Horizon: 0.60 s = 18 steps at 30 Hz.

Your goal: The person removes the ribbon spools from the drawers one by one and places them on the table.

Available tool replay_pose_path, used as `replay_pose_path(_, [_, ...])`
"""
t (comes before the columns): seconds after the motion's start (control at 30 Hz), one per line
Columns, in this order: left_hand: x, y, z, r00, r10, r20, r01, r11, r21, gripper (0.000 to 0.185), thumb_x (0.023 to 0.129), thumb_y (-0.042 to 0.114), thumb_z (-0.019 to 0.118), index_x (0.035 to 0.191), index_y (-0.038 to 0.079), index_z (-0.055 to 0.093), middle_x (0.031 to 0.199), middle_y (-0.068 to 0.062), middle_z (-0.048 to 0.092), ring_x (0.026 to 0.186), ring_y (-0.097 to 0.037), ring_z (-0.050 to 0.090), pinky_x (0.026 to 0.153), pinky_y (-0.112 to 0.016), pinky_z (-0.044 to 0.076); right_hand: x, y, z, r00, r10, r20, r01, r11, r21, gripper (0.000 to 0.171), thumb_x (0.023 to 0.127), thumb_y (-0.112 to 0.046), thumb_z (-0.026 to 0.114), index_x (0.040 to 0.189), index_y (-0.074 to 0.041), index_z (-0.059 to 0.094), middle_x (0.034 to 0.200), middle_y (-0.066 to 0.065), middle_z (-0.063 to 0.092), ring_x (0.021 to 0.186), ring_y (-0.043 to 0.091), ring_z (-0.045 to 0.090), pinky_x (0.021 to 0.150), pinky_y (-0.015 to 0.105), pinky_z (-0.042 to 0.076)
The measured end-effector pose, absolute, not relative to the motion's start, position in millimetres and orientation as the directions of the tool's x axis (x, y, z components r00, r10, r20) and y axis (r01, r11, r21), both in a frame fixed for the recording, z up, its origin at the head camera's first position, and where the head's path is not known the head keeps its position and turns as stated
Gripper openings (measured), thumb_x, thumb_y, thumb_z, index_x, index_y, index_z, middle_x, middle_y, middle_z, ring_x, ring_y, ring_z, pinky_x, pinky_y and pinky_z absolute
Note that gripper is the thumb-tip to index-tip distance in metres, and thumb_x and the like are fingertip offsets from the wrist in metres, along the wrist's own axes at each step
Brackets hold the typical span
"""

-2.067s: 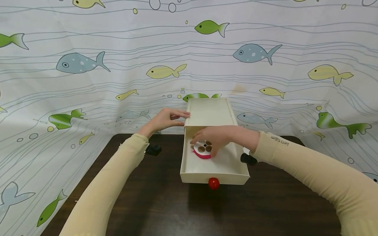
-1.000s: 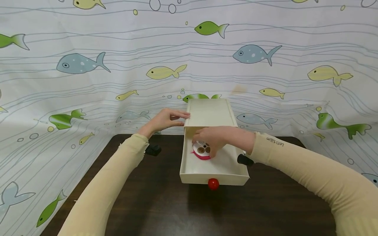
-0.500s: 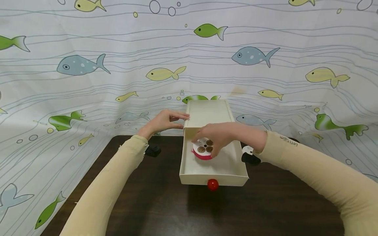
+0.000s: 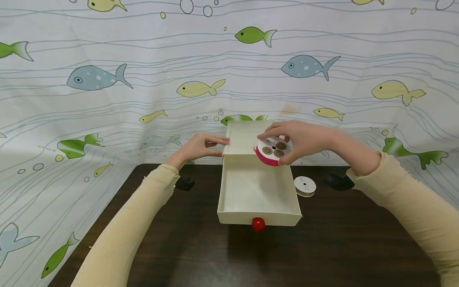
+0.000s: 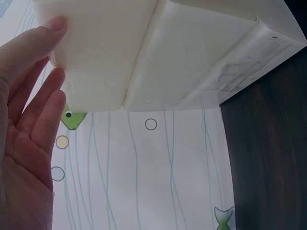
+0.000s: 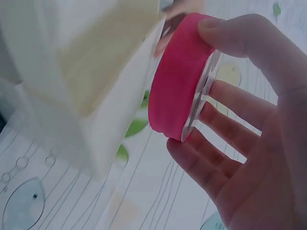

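My right hand (image 4: 305, 137) grips a spool of pink ribbon (image 4: 270, 151) between thumb and fingers, above the cream drawer box (image 4: 245, 135). In the right wrist view the pink ribbon band faces the camera and the spool (image 6: 175, 79) is tilted. Below it the pulled-out drawer (image 4: 258, 187) shows a bare floor and a red round knob (image 4: 258, 224) at its front. At the box's left side my left hand (image 4: 197, 147) rests with fairly straight fingers. The left wrist view shows its thumb (image 5: 55, 24) and fingertips touching the box.
A second, white-topped spool (image 4: 305, 186) lies to the right of the drawer. Dark wooden table (image 4: 193, 247) stretches in front. A fish-patterned sheet (image 4: 157, 44) stands behind and along both sides.
My right hand has lifted the pink ribbon spool out of the drawer, up and to the right. The white spool beside the drawer now shows fully. My left hand stays on the box.
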<state>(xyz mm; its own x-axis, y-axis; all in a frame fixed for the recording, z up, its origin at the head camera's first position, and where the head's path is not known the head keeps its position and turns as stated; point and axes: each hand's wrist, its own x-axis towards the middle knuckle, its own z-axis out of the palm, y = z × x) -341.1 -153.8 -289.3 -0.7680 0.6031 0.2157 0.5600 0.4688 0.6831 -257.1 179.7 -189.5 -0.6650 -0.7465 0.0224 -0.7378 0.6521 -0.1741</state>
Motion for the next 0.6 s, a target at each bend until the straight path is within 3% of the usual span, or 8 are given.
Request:
replay_pose_path(0.33, [-342,-155,-290,-0.769,0.603,0.212,0.554,0.464,0.691,0.042,0.085,0.016,0.078,0.126,0.015,0.070,0.143,-0.003,0.059,0.140,-0.021,0.049,0.115,-0.036,0.044,-267,239,-200,-0.765,-0.639,0.084,-0.640,0.740,-0.208,0.074,0.076,-0.025,0.084,0.143,-0.020,0.054,0.140,0.006,0.056,0.097,0.019,0.061,0.080,0.033,0.057])
replay_pose_path(0.6, [-342,-154,-290,-0.769,0.601,0.218,0.556,0.461,0.691,0.042,0.084,0.014,0.078,0.126,0.015,0.070,0.142,-0.003,0.060,0.139,-0.020,0.050,0.115,-0.036,0.045,-277,280,-219,-0.826,-0.558,0.087,-0.563,0.801,-0.207,0.075,0.077,-0.025,0.084,0.144,-0.018,0.053,0.139,0.009,0.056,0.098,0.022,0.059,0.082,0.042,0.058])
